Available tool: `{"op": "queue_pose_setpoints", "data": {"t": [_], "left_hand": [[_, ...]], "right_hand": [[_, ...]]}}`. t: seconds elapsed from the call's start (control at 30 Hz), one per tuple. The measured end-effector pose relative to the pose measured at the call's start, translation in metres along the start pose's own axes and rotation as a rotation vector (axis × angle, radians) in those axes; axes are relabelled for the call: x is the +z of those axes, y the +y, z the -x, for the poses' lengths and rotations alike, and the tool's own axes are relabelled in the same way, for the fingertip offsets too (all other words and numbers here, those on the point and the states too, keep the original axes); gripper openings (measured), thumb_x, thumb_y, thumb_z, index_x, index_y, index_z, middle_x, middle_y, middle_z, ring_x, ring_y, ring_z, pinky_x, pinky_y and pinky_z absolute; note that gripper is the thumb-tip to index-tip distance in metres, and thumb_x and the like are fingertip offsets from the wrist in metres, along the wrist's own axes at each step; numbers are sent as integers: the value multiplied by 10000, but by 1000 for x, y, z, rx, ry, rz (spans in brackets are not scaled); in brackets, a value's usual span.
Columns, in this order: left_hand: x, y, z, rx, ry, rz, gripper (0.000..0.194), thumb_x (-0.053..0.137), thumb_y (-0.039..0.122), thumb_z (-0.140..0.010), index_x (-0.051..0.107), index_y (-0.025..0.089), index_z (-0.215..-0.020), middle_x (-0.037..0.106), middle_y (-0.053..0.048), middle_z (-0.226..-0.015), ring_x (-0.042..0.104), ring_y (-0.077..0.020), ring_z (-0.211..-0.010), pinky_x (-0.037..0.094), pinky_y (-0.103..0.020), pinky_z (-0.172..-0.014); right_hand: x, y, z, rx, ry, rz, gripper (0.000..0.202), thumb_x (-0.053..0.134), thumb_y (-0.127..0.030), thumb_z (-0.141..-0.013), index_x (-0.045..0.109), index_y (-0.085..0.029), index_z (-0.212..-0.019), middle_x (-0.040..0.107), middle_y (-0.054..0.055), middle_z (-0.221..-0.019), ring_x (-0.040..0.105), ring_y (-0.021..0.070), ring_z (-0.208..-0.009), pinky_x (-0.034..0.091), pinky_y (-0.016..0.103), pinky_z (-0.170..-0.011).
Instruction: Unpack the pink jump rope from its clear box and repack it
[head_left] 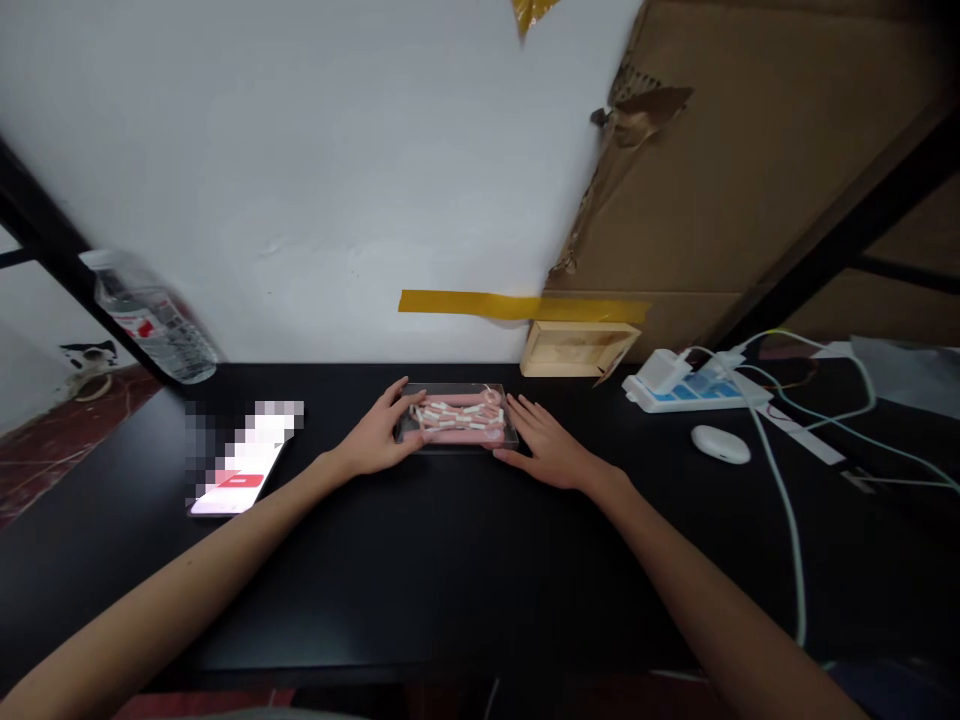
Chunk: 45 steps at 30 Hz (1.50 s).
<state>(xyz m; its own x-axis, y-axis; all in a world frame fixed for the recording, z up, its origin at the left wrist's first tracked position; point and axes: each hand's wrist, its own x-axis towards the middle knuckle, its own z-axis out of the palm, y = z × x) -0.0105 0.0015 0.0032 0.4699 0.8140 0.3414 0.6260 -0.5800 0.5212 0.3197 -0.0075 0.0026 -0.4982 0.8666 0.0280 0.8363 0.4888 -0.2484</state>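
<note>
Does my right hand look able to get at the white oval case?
Likely yes: nothing visible stands between your right hand and the white oval case; a white cable passes to its right.

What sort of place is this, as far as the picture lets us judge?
Probably somebody's private work or study corner, perhaps at home: a black desk holds a phone, a power strip and a plastic bottle.

Head view: near, above black desk (450, 570), facing forward-down toward wall (315, 150).
</note>
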Motion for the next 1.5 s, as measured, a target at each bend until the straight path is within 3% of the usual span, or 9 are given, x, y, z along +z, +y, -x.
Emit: {"op": "queue_pose_setpoints", "data": {"t": [0.13, 0.3, 0.37, 0.47, 0.73, 0.87, 1.0, 1.2, 1.5], "left_hand": [[-4, -2, -3, 3, -18, -18, 630, 559, 549, -924, 466, 190, -1433, 311, -172, -1596, 278, -359, -1493, 329, -536, -1172], [-15, 13, -20, -74, 117, -148, 464, 525, 468, -932, 559, 163, -1280, 449, -179, -1492, 307, -375, -1471, 320, -579, -1163], [-15, 25, -27, 10, 62, -169, 495, 496, 478, -948, 548, 151, -1316, 459, -187, -1484, 353, -354, -1449, 339, -545, -1159], [-9, 37, -31, 76, -85, -251, 587, 489, 569, -943, 504, 213, -1410, 418, -155, -1546, 288, -398, -1476, 261, -635, -1160], [-1, 34, -16, 111, -171, -310, 736, 461, 724, -909, 426, 285, -1499, 336, -106, -1616, 281, -420, -1476, 160, -643, -1179], [-4, 36, -16, 128, -209, -371, 782, 426, 752, -907, 395, 266, -1519, 330, -127, -1615, 275, -400, -1483, 167, -621, -1183], [-4, 37, -17, 132, -214, -392, 781, 420, 740, -917, 395, 245, -1520, 334, -149, -1609, 278, -399, -1482, 176, -624, -1177], [-3, 35, -17, 150, -185, -306, 753, 489, 725, -898, 419, 278, -1500, 360, -121, -1601, 298, -397, -1474, 164, -629, -1184], [-4, 34, -18, 157, -186, -284, 735, 531, 705, -885, 437, 293, -1487, 350, -104, -1608, 297, -405, -1474, 170, -635, -1185]], "right_hand": [[2, -3, 0, -2, 10, 18, 1024, 305, -830, -886, 111, -145, -1622, 174, 155, -1661, 130, 363, -1537, 193, 569, -1237], [-2, -12, 3, -56, 8, -13, 984, 354, -798, -902, 78, -193, -1628, 179, 129, -1669, 140, 360, -1538, 185, 566, -1241], [-5, -15, 4, -71, 8, -57, 1031, 394, -792, -893, 26, -167, -1626, 158, 145, -1672, 152, 360, -1536, 195, 552, -1244], [-7, -15, 6, -82, 42, -122, 1049, 437, -767, -897, -16, -160, -1624, 144, 161, -1674, 189, 361, -1530, 225, 557, -1238], [-9, -9, 7, -58, 83, -128, 815, 527, -724, -886, 404, -256, -1541, 333, 133, -1628, 297, 353, -1502, 300, 575, -1204], [-13, -12, 7, -79, 86, -122, 898, 579, -720, -856, 347, -224, -1569, 313, 153, -1635, 314, 339, -1497, 310, 547, -1205], [-11, -11, 6, -110, 105, -117, 773, 618, -688, -849, 489, -272, -1487, 369, 123, -1613, 350, 347, -1479, 327, 578, -1189], [-3, -12, 4, -43, 117, -79, 910, 635, -748, -790, 483, -188, -1490, 427, 188, -1566, 364, 377, -1466, 326, 587, -1187], [-22, 0, 13, -112, 129, -176, 698, 533, -621, -932, 453, -237, -1510, 527, 137, -1503, 497, 336, -1384, 418, 573, -1138]]}}
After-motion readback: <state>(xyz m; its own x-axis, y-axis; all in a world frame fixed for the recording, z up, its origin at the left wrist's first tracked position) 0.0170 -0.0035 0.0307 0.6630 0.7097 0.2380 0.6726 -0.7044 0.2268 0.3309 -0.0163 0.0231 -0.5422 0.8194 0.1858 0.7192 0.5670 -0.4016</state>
